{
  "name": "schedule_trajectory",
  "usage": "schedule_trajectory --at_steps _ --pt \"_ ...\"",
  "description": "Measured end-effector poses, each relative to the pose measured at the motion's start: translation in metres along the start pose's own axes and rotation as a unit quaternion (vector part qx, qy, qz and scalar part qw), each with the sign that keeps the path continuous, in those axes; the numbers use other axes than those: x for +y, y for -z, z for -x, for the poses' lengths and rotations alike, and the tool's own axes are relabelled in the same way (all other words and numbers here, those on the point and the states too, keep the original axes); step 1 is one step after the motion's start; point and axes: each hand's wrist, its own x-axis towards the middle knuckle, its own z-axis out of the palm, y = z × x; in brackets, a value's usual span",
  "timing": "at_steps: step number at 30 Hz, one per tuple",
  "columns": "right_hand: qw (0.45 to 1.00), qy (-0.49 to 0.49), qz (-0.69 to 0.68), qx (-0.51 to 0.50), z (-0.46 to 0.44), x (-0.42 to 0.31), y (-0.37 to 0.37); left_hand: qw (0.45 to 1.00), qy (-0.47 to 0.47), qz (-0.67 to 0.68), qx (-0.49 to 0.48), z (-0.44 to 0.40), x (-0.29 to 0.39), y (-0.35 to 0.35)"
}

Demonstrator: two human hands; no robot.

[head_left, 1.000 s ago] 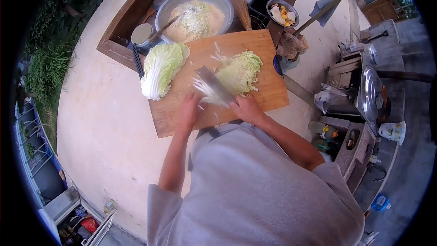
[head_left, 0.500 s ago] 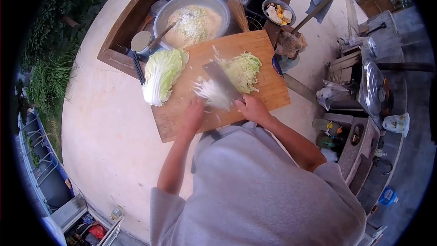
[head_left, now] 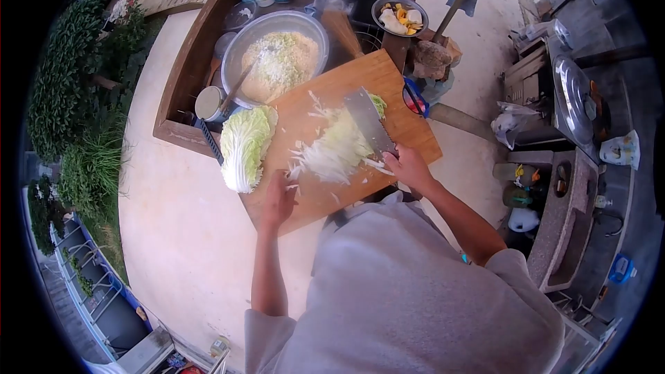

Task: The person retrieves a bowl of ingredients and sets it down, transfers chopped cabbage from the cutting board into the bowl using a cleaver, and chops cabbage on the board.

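My right hand [head_left: 411, 167] grips a cleaver [head_left: 369, 120] by its handle, the broad blade slanting up and left over the wooden cutting board [head_left: 298, 111]. Shredded napa cabbage [head_left: 336, 151] lies in a loose heap left of the blade. A little green cabbage [head_left: 378, 104] shows past the blade's far side, the rest of it hidden. Near the board's lower left edge, my left hand [head_left: 278, 199] is beside the heap, fingers loosely apart, with a few white shreds by the fingertips. An uncut piece of napa cabbage [head_left: 245, 149] rests on the board's left edge.
Behind the board, a large basin [head_left: 320, 31] holds pale crumbly food with chopped greens and a stick-like handle. A lidded jar [head_left: 210, 104] stands left of it. A bowl of yellow and white pieces [head_left: 400, 17] sits at back right. A stone sink [head_left: 554, 263] stands far right.
The cleaver has moved right across the board, and the shreds form a wider, merged heap. My left hand has shifted left and down, away from the shreds. The whole view has also shifted.
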Motion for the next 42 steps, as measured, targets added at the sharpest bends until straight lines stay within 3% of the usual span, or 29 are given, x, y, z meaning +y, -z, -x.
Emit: schedule_trajectory --at_steps 5,9,14,21,22,26,29,33,35,38,41,42 --pt "0.999 -0.017 0.013 0.030 0.003 0.017 0.012 0.980 0.071 -0.110 -0.147 -0.025 0.082 0.012" --pt "0.998 -0.030 -0.025 0.040 0.007 0.031 0.016 0.980 0.029 -0.098 -0.173 -0.061 0.126 0.012" --pt "0.998 -0.025 -0.053 0.021 0.007 0.052 0.012 0.988 -0.029 0.006 -0.155 -0.159 0.202 -0.024" --pt "0.998 -0.014 -0.046 -0.028 0.004 0.065 0.019 0.987 -0.055 -0.097 -0.118 -0.348 0.324 -0.119" --pt "0.998 -0.012 -0.047 -0.033 0.003 0.067 0.020 0.987 -0.062 -0.106 -0.102 -0.397 0.311 -0.131" --pt "0.997 -0.014 -0.059 -0.051 -0.001 0.075 0.014 0.996 0.071 -0.043 -0.022 -0.457 0.345 -0.180" --pt "0.995 -0.023 -0.057 -0.074 -0.003 0.076 0.013 0.993 0.098 -0.046 0.049 -0.494 0.333 -0.203" --pt "0.991 -0.042 -0.070 -0.105 -0.007 0.076 0.017 0.952 -0.017 -0.304 0.034 -0.534 0.297 -0.215" --pt "0.990 -0.045 -0.070 -0.116 -0.009 0.076 0.019 0.970 0.046 -0.208 0.120 -0.471 0.350 -0.230" --pt "0.989 -0.036 -0.069 -0.127 -0.011 0.079 0.020 0.955 -0.025 -0.293 0.032 -0.462 0.355 -0.220" --pt "0.987 -0.031 -0.068 -0.144 -0.013 0.080 0.023 0.868 -0.184 -0.453 0.085 -0.488 0.324 -0.210" --pt "0.986 -0.035 -0.073 -0.148 -0.013 0.080 0.023 0.865 -0.195 -0.452 0.096 -0.489 0.327 -0.210"
